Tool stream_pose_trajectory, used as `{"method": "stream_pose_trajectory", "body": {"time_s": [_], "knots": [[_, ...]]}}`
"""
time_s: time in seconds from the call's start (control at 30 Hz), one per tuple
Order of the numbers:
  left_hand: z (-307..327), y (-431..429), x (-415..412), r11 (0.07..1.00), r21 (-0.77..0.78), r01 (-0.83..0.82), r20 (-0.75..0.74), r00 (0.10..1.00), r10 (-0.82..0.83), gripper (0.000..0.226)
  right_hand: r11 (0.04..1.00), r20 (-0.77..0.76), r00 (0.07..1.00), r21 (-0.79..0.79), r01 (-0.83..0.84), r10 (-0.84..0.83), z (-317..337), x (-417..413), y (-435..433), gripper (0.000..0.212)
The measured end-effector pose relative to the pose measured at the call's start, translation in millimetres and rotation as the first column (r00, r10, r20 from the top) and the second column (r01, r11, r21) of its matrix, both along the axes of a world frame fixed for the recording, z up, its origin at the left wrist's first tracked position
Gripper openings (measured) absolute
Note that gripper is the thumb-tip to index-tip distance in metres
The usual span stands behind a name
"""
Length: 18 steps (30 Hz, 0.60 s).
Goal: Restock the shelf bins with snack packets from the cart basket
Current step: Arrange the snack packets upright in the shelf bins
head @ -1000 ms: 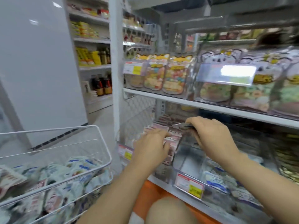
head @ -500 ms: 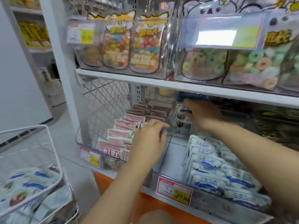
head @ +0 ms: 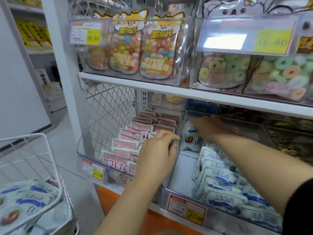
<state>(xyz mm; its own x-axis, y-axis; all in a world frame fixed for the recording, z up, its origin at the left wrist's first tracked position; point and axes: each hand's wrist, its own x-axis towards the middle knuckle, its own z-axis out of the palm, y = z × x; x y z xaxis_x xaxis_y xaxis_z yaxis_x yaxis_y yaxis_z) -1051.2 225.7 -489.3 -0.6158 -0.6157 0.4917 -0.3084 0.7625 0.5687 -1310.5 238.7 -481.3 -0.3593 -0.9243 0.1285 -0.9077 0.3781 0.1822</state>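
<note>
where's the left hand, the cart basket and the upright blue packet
left hand [head: 156, 154], head view, back of the hand
cart basket [head: 40, 134], head view, top wire rim
upright blue packet [head: 188, 145], head view, its front face

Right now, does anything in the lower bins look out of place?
Slightly: blue-and-white packets fill only the right side of their clear bin; one back packet, under the right hand, stands facing front alone.
</note>
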Motion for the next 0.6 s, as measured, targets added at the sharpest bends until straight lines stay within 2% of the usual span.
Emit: {"method": "stream_pose_trajectory", "body": {"time_s": [0.07,0.17,0.3,0.43,0.5,0.6], "knots": [[-0.8,-0.8,0.2,1.000,-0.001,0.007,0.000,1.000,-0.007,0.029,0.999,-0.027,0.999,-0.039,0.022,-0.024,-7.4,-4.6,-5.6,0.013],[-2.1,-1.8,-0.1,1.000,0.002,0.008,-0.006,1.000,-0.008,0.026,0.995,-0.098,0.992,-0.065,0.075,-0.081,-3.9,-2.7,-10.5,0.010],[-1.4,-0.4,-0.5,1.000,0.003,0.007,-0.010,1.000,-0.007,0.028,0.988,-0.097,0.986,-0.086,0.126,-0.134,-9.0,0.7,-11.8,0.024],[-0.5,1.0,-0.5,1.000,0.005,0.003,-0.017,1.000,-0.003,0.031,0.971,-0.157,0.978,-0.215,0.099,-0.134,-6.7,1.4,-7.1,0.033],[-1.3,0.4,-0.6,1.000,0.006,0.005,-0.018,1.000,-0.005,0.030,0.961,-0.207,0.974,-0.274,0.028,-0.088,-7.5,2.3,-5.9,0.029],[-2.1,-0.5,-0.5,1.000,0.006,0.005,-0.019,1.000,-0.005,0.030,0.981,-0.057,0.998,-0.193,0.025,-0.036,-12.0,4.6,-4.8,0.018]]}}
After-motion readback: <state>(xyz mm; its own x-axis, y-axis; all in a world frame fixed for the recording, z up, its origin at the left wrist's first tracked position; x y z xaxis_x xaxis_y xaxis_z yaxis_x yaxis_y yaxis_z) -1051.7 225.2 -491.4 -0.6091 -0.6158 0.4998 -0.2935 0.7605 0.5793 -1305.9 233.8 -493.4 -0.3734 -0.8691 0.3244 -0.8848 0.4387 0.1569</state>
